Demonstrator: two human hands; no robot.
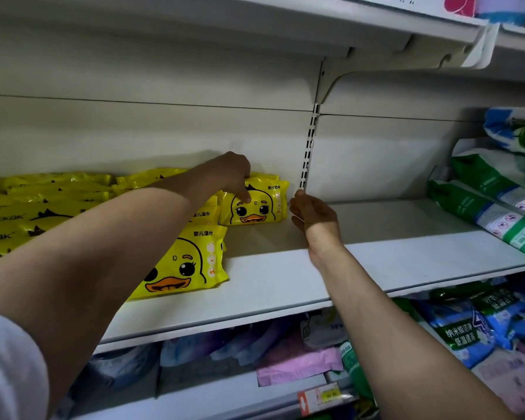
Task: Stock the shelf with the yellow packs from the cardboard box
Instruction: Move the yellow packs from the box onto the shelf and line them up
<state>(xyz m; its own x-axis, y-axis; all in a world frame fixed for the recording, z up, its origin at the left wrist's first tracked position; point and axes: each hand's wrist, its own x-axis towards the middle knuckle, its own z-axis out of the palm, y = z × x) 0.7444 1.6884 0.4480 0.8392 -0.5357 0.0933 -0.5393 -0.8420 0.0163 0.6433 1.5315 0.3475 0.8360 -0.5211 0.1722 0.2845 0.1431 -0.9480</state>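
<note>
1. The left hand (229,174) reaches in from the lower left of the frame to the back of the white shelf (285,286). Its fingers curl over the top edge of an upright yellow pack (255,204) with a duck face, and one finger presses on the front of it.
2. That pack stands near the middle of the frame, close to the back wall, with at least one more yellow pack right behind it.
3. The right hand (312,213) comes up from the lower right and hovers just beside the upright pack, on its right. Its fingers are loosely bent and hold nothing; whether they touch the pack's edge I cannot tell.
4. Another duck pack (182,265) lies tilted nearer the front edge of the shelf, below and left of the upright one, partly hidden by the left forearm.
5. A stack of yellow packs (43,204) lies flat along the left side of the frame, at the back of the same shelf.
6. The cardboard box is out of view.
7. Green and white bags (497,201) lean on the far right of the shelf, well apart from the yellow packs.
8. The shelf below holds blue bags (467,331) at the right and a pink packet (300,366) near the bottom middle.
9. A slotted metal upright (309,147) runs up the back wall, just above the right hand.
</note>
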